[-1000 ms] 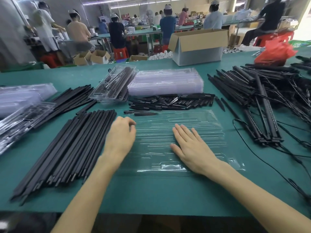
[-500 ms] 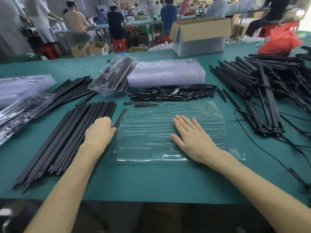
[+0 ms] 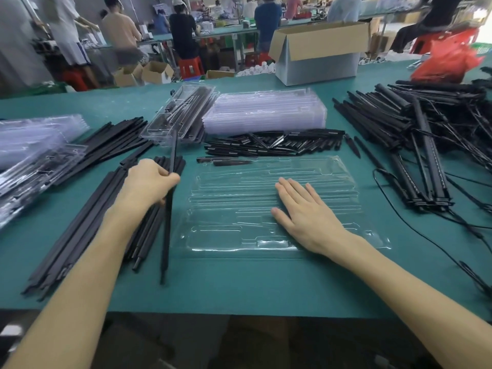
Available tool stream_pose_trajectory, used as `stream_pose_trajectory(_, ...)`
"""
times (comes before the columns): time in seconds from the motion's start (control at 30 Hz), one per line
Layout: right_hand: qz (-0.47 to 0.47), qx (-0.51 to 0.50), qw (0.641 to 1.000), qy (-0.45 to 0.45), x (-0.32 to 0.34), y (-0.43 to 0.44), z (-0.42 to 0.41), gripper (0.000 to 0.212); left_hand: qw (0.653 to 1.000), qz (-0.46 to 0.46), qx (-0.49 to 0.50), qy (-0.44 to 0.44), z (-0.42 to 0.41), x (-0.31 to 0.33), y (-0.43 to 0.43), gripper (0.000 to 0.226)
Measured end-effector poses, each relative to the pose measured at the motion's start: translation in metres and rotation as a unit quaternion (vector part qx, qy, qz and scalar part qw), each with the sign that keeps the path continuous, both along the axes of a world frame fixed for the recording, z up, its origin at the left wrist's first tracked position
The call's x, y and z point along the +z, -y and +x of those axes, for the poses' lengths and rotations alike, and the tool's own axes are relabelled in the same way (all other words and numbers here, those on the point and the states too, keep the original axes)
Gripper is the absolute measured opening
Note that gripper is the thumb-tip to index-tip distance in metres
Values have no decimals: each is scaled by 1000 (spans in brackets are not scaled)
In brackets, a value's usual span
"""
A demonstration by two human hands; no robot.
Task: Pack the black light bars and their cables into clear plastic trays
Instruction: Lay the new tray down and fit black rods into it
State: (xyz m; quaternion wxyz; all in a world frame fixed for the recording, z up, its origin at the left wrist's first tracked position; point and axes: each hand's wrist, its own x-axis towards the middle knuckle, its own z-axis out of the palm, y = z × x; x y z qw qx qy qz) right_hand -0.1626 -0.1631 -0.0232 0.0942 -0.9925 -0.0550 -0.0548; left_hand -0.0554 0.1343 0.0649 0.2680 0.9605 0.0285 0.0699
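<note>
Gripping one long, slim, matte-black light bar (image 3: pixel 166 230) at its middle, the left hand (image 3: pixel 151 182) holds it tilted above the pile of bars (image 3: pixel 80 225) toward the surface's left edge, apparently bound for the clear plastic tray (image 3: pixel 234 203) lying empty near the front edge. The right hand (image 3: pixel 306 217) rests flat on the tray, fingers straight, likely pinning the flimsy moulded sheet. Cabled bars (image 3: pixel 426 145) are heaped toward the right edge.

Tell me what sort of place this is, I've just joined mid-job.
Most likely a factory packing line. The green table holds heaps of identical black light bars and a stack of clear trays. Behind it, other workers are at long benches, with an open carton nearby.
</note>
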Motion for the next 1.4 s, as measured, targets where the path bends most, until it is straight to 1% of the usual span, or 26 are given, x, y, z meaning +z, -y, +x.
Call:
stream_pose_trajectory(0.07, 0, -1, 1000, -2, 0, 0, 0, 67, 989, -149, -15, -1, 2, 7, 4, 25)
stream_pose_trajectory(0.17, 4, -1, 1000, -2, 0, -1, 0, 67, 941, -338, -28, -26, 0, 14, 16, 19)
stream_pose_trajectory(0.23, 6, -1, 1000, 4, 0, -1, 0, 67, 888, -454, -38, -61, -4, 15, 27, 15)
stream_pose_trajectory(0.3, 10, 0, 1000, 10, 1, -2, -1, 67, 815, -567, -48, -108, -8, 12, 37, 15)
stream_pose_trajectory(0.37, 18, 0, 1000, 8, 3, -2, -2, 67, 755, -640, -47, -137, -12, 6, 46, 16)
stream_pose_trajectory(0.4, 24, 2, 1000, 8, 4, -3, -3, 67, 734, -661, -46, -148, -14, 2, 51, 16)
stream_pose_trajectory(0.47, 43, 7, 999, 18, 8, -5, -5, 67, 710, -682, -52, -167, -18, -6, 61, 14)
stream_pose_trajectory(0.53, 68, 21, 996, 59, 17, -7, -11, 62, 700, -688, -59, -183, -22, -14, 72, 12)
stream_pose_trajectory(0.6, 70, 60, 983, 160, 26, -9, -18, 42, 695, -688, -63, -199, -26, -20, 84, 10)
stream_pose_trajectory(0.67, 52, 89, 958, 268, 31, -12, -26, 22, 686, -691, -68, -216, -29, -24, 95, 9)
stream_pose_trajectory(0.7, 43, 99, 947, 302, 33, -13, -29, 18, 680, -695, -71, -224, -31, -25, 99, 8)
stream_pose_trajectory(0.77, 24, 111, 939, 324, 35, -14, -34, 19, 669, -700, -77, -237, -34, -27, 105, 7)
stream_pose_trajectory(0.83, 15, 104, 942, 318, 35, -12, -36, 23, 668, -699, -80, -242, -38, -28, 108, 6)
stream_pose_trajectory(0.93, 23, 57, 956, 285, 33, -7, -35, 32, 670, -694, -87, -250, -42, -28, 110, 6)
stream_pose_trajectory(1.0, 21, 26, 966, 255, 31, -5, -33, 38, 666, -690, -95, -267, -45, -28, 110, 7)
stream_pose_trajectory(1.13, 2, -12, 985, 171, 24, -1, -26, 42, 660, -682, -103, -296, -50, -27, 113, 13)
stream_pose_trajectory(1.2, -3, -24, 989, 145, 21, 0, -25, 43, 656, -679, -110, -310, -52, -26, 114, 18)
stream_pose_trajectory(1.27, 2, -35, 990, 134, 19, 1, -25, 41, 665, -664, -120, -321, -53, -27, 113, 30)
stream_pose_trajectory(1.33, 7, -45, 990, 133, 17, 2, -26, 40, 678, -647, -123, -327, -53, -27, 110, 36)
stream_pose_trajectory(1.4, 10, -51, 990, 131, 16, 1, -28, 43, 709, -613, -120, -327, -53, -26, 108, 36)
